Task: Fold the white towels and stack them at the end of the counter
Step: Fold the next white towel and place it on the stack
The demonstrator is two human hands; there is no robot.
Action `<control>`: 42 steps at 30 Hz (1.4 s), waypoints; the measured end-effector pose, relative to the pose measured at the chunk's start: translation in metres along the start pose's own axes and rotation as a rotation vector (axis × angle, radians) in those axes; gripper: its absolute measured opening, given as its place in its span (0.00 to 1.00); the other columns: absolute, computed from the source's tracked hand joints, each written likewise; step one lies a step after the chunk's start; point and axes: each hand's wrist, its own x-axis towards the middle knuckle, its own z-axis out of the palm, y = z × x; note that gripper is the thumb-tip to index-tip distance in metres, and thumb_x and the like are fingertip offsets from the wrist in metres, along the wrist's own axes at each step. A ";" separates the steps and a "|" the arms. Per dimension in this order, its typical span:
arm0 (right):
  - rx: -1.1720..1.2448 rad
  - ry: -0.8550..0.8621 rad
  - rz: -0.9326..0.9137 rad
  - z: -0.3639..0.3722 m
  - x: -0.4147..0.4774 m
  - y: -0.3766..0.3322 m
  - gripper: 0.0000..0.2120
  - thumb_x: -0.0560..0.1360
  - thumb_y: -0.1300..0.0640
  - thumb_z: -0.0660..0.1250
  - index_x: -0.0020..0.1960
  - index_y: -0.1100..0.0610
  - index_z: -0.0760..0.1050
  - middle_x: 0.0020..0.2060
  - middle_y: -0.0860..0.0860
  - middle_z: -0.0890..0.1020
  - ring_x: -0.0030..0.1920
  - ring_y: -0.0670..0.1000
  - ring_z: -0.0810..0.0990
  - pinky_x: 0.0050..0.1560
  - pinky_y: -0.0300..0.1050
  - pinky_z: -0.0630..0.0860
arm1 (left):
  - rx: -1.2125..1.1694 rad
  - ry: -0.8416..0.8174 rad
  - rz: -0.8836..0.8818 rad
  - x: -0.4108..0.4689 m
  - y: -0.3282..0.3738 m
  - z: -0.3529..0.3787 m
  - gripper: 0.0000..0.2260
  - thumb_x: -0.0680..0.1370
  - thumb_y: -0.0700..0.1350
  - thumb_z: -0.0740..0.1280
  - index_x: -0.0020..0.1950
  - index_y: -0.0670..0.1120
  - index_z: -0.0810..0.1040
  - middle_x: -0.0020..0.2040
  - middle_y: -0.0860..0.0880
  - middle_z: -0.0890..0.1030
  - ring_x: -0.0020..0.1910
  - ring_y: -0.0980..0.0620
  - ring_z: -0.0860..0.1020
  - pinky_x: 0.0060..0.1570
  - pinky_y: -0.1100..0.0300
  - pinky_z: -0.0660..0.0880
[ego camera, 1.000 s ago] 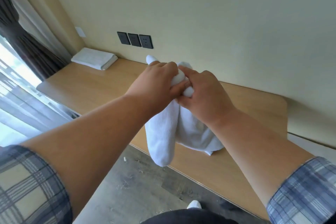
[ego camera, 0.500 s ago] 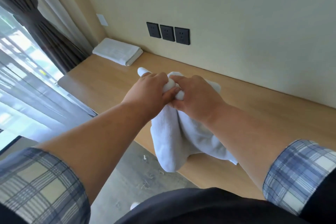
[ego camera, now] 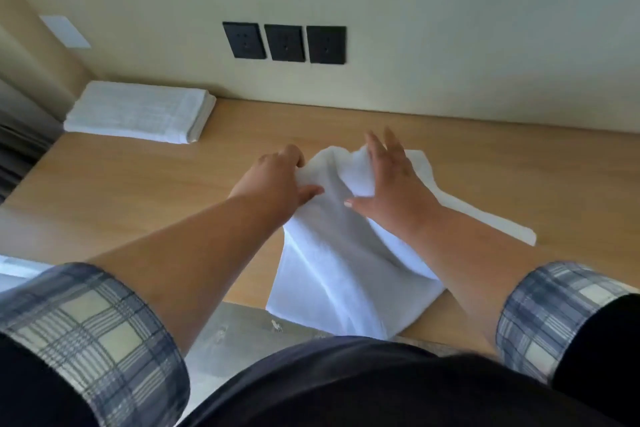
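A loose white towel (ego camera: 332, 253) lies crumpled on the wooden counter (ego camera: 138, 191), its near end hanging over the front edge. Part of it stretches flat to the right. My left hand (ego camera: 277, 184) grips the towel's left edge, fingers curled and thumb on top of the cloth. My right hand (ego camera: 391, 180) rests on the towel's far end with its fingers straight and spread, a bulge of cloth by the thumb. A stack of folded white towels (ego camera: 138, 111) sits at the counter's far left end against the wall.
Three black wall sockets (ego camera: 284, 43) and a white plate (ego camera: 65, 31) are on the wall behind the counter. A dark curtain (ego camera: 20, 139) hangs past the counter's left end. Grey floor (ego camera: 239, 333) shows below the front edge.
The hands held the bunched towel together above the counter; now they have parted, the towel lies lower and more spread out on the counter, and my right hand's fingers have straightened.
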 end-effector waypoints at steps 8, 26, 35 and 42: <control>-0.374 -0.367 0.324 0.048 -0.061 0.032 0.49 0.75 0.37 0.66 0.80 0.46 0.35 0.81 0.56 0.43 0.79 0.60 0.50 0.76 0.62 0.53 | -0.056 -0.035 0.018 0.038 -0.049 0.029 0.28 0.76 0.55 0.71 0.72 0.54 0.63 0.70 0.44 0.66 0.69 0.42 0.65 0.66 0.47 0.65; -0.457 -0.537 0.309 0.040 -0.075 0.058 0.47 0.77 0.43 0.65 0.78 0.42 0.30 0.80 0.50 0.39 0.80 0.56 0.41 0.73 0.68 0.56 | 0.736 -0.451 0.520 -0.031 -0.030 0.103 0.39 0.79 0.45 0.67 0.79 0.59 0.43 0.81 0.45 0.44 0.78 0.39 0.40 0.71 0.29 0.43; -0.599 -0.676 0.223 0.012 -0.040 0.054 0.37 0.80 0.46 0.61 0.81 0.54 0.45 0.77 0.56 0.59 0.74 0.60 0.62 0.65 0.56 0.70 | 0.730 -0.370 0.210 0.004 -0.013 0.118 0.36 0.78 0.45 0.65 0.79 0.59 0.48 0.78 0.43 0.33 0.76 0.36 0.32 0.69 0.29 0.45; -0.471 -0.479 -0.065 0.007 0.046 -0.028 0.17 0.79 0.42 0.60 0.59 0.53 0.73 0.54 0.50 0.79 0.49 0.55 0.79 0.45 0.50 0.76 | 0.144 -0.139 -0.217 -0.008 -0.055 0.116 0.42 0.80 0.43 0.61 0.76 0.60 0.29 0.79 0.49 0.34 0.79 0.44 0.40 0.76 0.44 0.51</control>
